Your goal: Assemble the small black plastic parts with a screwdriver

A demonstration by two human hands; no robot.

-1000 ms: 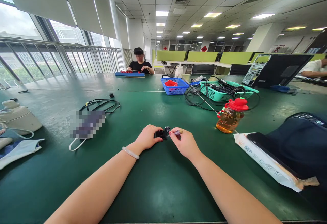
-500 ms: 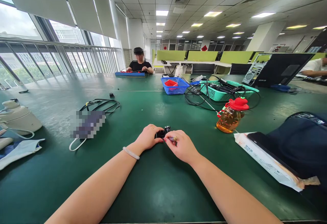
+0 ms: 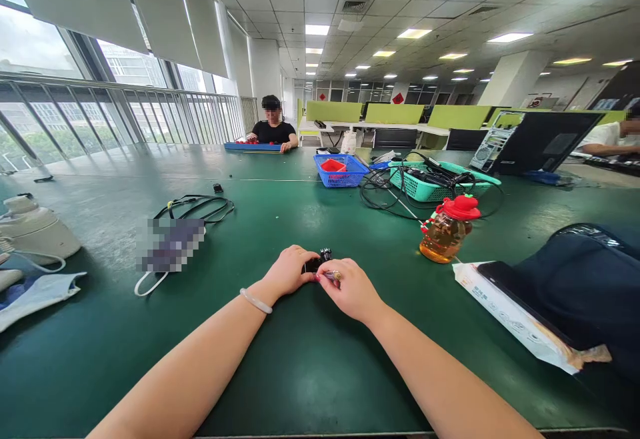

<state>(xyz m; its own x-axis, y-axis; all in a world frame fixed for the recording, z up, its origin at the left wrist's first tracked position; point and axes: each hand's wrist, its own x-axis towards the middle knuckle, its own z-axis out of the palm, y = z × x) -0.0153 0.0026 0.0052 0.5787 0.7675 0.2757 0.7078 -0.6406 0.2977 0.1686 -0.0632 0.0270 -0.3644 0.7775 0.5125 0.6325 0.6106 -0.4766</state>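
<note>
At the middle of the green table, my left hand (image 3: 290,271) is closed around a small black object (image 3: 326,254) with ridged, knob-like parts at its top. Most of that object is covered by my fingers, so its kind cannot be told. A slim pen-like tool (image 3: 334,275) with a gold-coloured end is pinched in my right hand (image 3: 354,292), close against the black object. The tool's tip is hidden between the two hands. A pale bangle (image 3: 256,301) circles my left wrist.
Rightward stand a red-capped bottle (image 3: 447,235), a white packet (image 3: 510,312) with a phone (image 3: 527,302), and dark fabric. Farther back are a blue basket (image 3: 345,177) and a green basket (image 3: 425,192) of cables. A cabled device (image 3: 175,245) lies left. A person (image 3: 273,129) sits opposite.
My right hand has shifted slightly left with the tool, nearer the black object. My left hand has barely moved. Across the table, the other person's hand has lowered to the table.
</note>
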